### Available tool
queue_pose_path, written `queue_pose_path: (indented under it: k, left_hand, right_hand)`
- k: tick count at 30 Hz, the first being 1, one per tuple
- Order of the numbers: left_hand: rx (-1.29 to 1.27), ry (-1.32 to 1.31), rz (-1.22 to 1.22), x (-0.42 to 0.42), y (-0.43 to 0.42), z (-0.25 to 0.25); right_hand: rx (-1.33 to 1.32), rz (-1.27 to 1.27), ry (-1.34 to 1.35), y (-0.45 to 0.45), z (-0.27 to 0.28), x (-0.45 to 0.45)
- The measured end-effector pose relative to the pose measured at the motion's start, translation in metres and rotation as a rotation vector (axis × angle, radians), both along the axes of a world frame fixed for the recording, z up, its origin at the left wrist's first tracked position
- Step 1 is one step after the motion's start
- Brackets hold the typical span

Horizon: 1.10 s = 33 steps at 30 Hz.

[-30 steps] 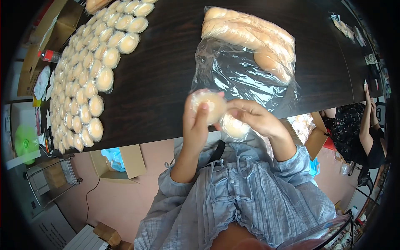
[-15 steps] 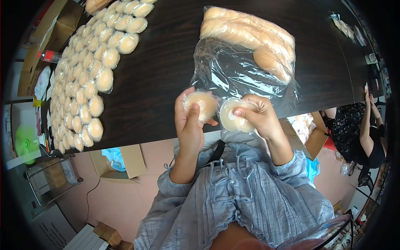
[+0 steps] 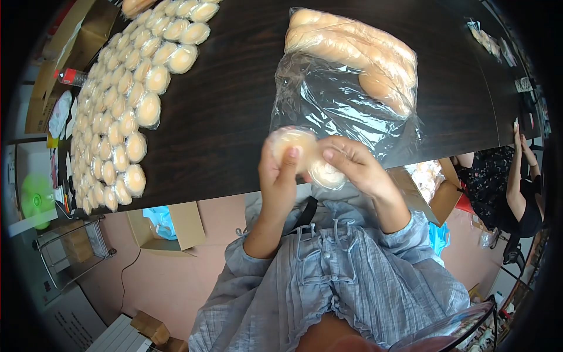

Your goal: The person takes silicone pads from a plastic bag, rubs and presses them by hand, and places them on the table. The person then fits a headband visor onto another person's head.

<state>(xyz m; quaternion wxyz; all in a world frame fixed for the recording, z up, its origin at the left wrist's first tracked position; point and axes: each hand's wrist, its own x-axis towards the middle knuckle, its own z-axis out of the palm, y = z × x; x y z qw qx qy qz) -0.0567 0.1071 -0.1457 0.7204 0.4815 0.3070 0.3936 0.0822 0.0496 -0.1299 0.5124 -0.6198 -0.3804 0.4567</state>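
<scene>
My left hand [image 3: 278, 173] pinches a beige round pad [image 3: 295, 138] in clear film, thumb on its face. My right hand [image 3: 365, 171] grips a second beige pad [image 3: 326, 176], lower and slightly tilted, with a paler middle. Both pads are close together over the table's front edge and a little blurred; whether they touch I cannot tell. Just beyond my hands lies a large clear plastic bag [image 3: 328, 94]. Inside it, rows of beige rounded pads [image 3: 352, 47] fill the far and right sides, with one loose pad [image 3: 375, 84] beside them.
Many wrapped beige pads [image 3: 126, 97] cover the left of the dark table [image 3: 229, 76]. A bottle with a red label [image 3: 71, 77] stands behind them. Cardboard boxes [image 3: 190, 226] sit below the edge. Another person's arms [image 3: 516, 170] show at the right.
My hands have drawn together, bringing the two pads from side by side to nearly overlapping. The right pad has moved slightly lower and tilted. The bag stays in place.
</scene>
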Motion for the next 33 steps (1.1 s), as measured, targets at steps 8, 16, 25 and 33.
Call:
queue_pose_path:
  k: [8,16,25,33]
  left_hand:
    - [-0.146,-0.134,0.14,-0.004,0.008,0.003]
    - [-0.031,-0.113,0.102,0.007,-0.005,-0.012]
    - [-0.046,-0.177,-0.023,0.006,-0.004,-0.008]
    - [-0.107,-0.256,0.008,0.008,-0.007,-0.004]
  right_hand:
    - [-0.047,-0.116,0.295,-0.007,0.005,0.011]
    - [0.041,-0.03,-0.07,0.0,0.007,-0.003]
    - [0.021,-0.031,-0.199,0.003,0.008,-0.007]
    - [0.035,-0.039,-0.296,0.005,0.01,-0.009]
